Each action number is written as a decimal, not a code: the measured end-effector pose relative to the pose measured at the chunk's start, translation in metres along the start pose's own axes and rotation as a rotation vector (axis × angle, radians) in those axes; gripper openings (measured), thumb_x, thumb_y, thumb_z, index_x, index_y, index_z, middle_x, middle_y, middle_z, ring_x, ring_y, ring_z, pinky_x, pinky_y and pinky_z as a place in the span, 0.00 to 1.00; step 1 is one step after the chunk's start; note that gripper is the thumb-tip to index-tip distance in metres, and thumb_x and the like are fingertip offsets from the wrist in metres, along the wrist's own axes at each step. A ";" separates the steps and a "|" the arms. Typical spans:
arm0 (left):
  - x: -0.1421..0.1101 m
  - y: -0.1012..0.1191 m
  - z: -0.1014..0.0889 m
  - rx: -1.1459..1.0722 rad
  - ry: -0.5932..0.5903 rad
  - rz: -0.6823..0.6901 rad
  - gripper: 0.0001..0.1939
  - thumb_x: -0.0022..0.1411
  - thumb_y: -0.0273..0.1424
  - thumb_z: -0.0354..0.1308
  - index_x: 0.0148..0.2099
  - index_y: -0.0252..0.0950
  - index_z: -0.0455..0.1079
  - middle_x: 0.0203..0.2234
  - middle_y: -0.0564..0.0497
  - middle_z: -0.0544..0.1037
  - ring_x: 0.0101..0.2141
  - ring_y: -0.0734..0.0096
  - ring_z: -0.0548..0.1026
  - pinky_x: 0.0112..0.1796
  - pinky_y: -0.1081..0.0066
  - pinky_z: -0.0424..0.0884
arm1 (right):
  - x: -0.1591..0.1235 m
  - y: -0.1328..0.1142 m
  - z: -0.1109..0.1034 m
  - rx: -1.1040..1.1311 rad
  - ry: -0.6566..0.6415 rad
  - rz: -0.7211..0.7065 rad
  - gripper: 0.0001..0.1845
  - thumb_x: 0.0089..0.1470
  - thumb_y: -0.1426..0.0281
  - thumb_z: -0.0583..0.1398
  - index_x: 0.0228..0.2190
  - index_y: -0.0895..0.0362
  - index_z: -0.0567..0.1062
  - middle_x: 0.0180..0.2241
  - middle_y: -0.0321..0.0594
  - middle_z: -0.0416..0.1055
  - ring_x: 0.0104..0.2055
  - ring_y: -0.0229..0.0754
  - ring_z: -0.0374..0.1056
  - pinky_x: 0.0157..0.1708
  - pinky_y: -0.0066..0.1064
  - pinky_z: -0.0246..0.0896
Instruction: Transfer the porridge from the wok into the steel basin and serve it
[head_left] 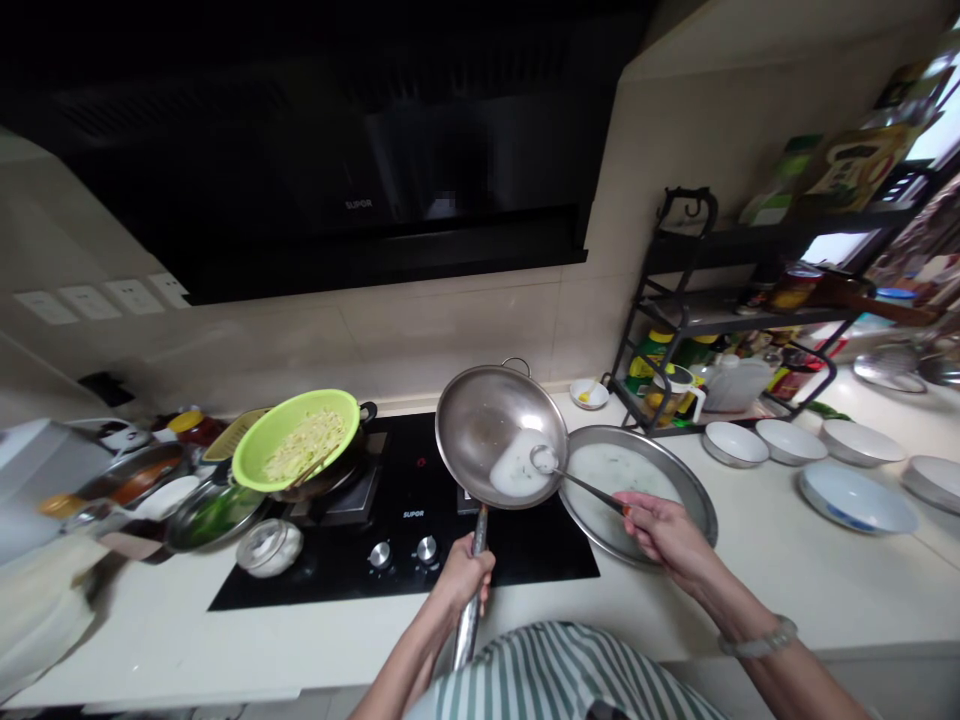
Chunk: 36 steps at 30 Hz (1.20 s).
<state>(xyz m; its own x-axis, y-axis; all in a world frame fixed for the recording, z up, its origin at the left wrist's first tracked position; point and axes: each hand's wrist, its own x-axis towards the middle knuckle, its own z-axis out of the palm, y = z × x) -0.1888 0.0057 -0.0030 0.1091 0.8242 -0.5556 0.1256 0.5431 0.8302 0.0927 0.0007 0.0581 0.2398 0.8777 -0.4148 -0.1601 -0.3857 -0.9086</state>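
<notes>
My left hand (466, 572) is closed around the long metal handle of a steel wok (480, 425), which is tilted to the right over the hob. A pool of milky white liquid (519, 465) with green flecks lies in the wok's right side. My right hand (664, 530) grips the handle of a ladle (546, 460), whose small round bowl is at the wok's right rim, by the liquid. Right beside the wok, a wide metal basin (701, 500) on the counter holds more of this whitish liquid, and the ladle's handle crosses above it.
A black gas hob (405, 560) lies beneath the wok, under a low range hood (360, 150). To the left are a green colander (251, 462) of pale shreds and a glass jar (270, 548). Several white bowls (735, 445) and a black rack (720, 315) stand at right.
</notes>
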 end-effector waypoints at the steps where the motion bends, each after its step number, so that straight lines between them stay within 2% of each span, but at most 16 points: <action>1: 0.000 0.000 0.000 0.001 -0.001 0.000 0.08 0.51 0.24 0.51 0.30 0.40 0.54 0.11 0.61 0.62 0.10 0.79 0.57 0.12 0.79 0.56 | -0.002 -0.001 -0.002 0.011 0.004 0.002 0.25 0.33 0.66 0.63 0.37 0.61 0.71 0.15 0.30 0.64 0.14 0.27 0.44 0.15 0.22 0.32; 10: -0.001 0.002 -0.001 0.022 0.003 -0.005 0.09 0.51 0.27 0.53 0.30 0.40 0.54 0.12 0.61 0.62 0.11 0.79 0.58 0.12 0.79 0.55 | -0.017 -0.008 -0.043 0.033 0.110 -0.018 0.26 0.33 0.67 0.66 0.38 0.62 0.73 0.16 0.33 0.65 0.15 0.29 0.48 0.15 0.23 0.37; 16: 0.001 0.000 -0.002 0.024 0.009 -0.017 0.08 0.50 0.26 0.52 0.31 0.40 0.54 0.12 0.62 0.62 0.10 0.79 0.58 0.12 0.79 0.56 | -0.017 0.009 -0.072 -0.122 0.191 -0.116 0.26 0.36 0.63 0.64 0.40 0.62 0.74 0.17 0.34 0.67 0.15 0.32 0.53 0.14 0.25 0.43; 18: 0.002 -0.001 -0.002 0.028 0.008 -0.016 0.08 0.49 0.25 0.51 0.31 0.40 0.54 0.11 0.62 0.62 0.10 0.79 0.58 0.11 0.79 0.56 | -0.014 0.020 -0.081 -0.288 0.213 -0.224 0.23 0.40 0.61 0.61 0.39 0.61 0.75 0.17 0.36 0.69 0.16 0.37 0.59 0.15 0.27 0.51; 21: 0.002 -0.003 -0.003 0.026 0.003 -0.014 0.08 0.49 0.24 0.50 0.31 0.40 0.54 0.11 0.62 0.62 0.10 0.79 0.58 0.11 0.79 0.56 | -0.010 0.042 -0.094 -0.640 0.259 -0.468 0.18 0.47 0.62 0.56 0.37 0.58 0.77 0.18 0.39 0.73 0.22 0.44 0.69 0.24 0.33 0.65; 24: 0.003 -0.003 -0.002 0.028 0.006 -0.013 0.08 0.49 0.24 0.50 0.31 0.40 0.54 0.11 0.62 0.61 0.10 0.79 0.57 0.11 0.80 0.56 | -0.006 0.065 -0.107 -0.966 0.301 -0.693 0.19 0.53 0.65 0.52 0.41 0.57 0.77 0.30 0.47 0.79 0.29 0.49 0.76 0.28 0.36 0.69; 26: 0.003 -0.003 -0.001 0.028 0.007 -0.009 0.08 0.49 0.23 0.49 0.31 0.40 0.54 0.11 0.62 0.61 0.10 0.79 0.58 0.11 0.80 0.56 | -0.006 0.076 -0.112 -1.122 0.335 -0.818 0.20 0.55 0.68 0.50 0.43 0.58 0.77 0.38 0.50 0.80 0.33 0.50 0.77 0.28 0.36 0.71; 28: 0.002 -0.002 -0.001 0.030 0.009 -0.009 0.08 0.49 0.23 0.49 0.30 0.40 0.54 0.11 0.62 0.61 0.10 0.79 0.57 0.11 0.80 0.55 | -0.005 0.078 -0.112 -1.183 0.366 -0.916 0.20 0.57 0.70 0.49 0.45 0.58 0.76 0.41 0.51 0.79 0.35 0.50 0.78 0.28 0.35 0.72; 30: 0.002 -0.001 0.000 0.032 0.010 -0.009 0.08 0.49 0.23 0.49 0.30 0.40 0.54 0.11 0.62 0.61 0.10 0.79 0.58 0.11 0.80 0.55 | -0.003 0.074 -0.105 -1.147 0.365 -0.984 0.20 0.59 0.70 0.50 0.48 0.58 0.75 0.42 0.50 0.79 0.37 0.49 0.78 0.32 0.34 0.73; 33: 0.002 -0.002 0.000 0.029 0.005 -0.001 0.08 0.49 0.22 0.49 0.30 0.40 0.54 0.11 0.62 0.62 0.10 0.78 0.58 0.11 0.79 0.56 | 0.005 0.062 -0.083 -1.064 0.303 -1.024 0.20 0.61 0.69 0.50 0.50 0.58 0.73 0.45 0.49 0.78 0.41 0.47 0.77 0.42 0.34 0.72; 36: 0.003 -0.003 0.000 0.025 0.007 -0.002 0.08 0.50 0.23 0.50 0.30 0.40 0.54 0.11 0.62 0.62 0.10 0.78 0.58 0.11 0.79 0.56 | 0.023 0.053 -0.054 -1.055 0.217 -1.026 0.21 0.61 0.69 0.49 0.51 0.58 0.73 0.48 0.49 0.77 0.46 0.48 0.75 0.48 0.38 0.70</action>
<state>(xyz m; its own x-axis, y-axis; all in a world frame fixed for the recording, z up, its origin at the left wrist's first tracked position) -0.1886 0.0061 -0.0072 0.1017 0.8245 -0.5566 0.1507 0.5403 0.8279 0.1412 -0.0151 -0.0020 -0.0347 0.8655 0.4998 0.8906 0.2537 -0.3774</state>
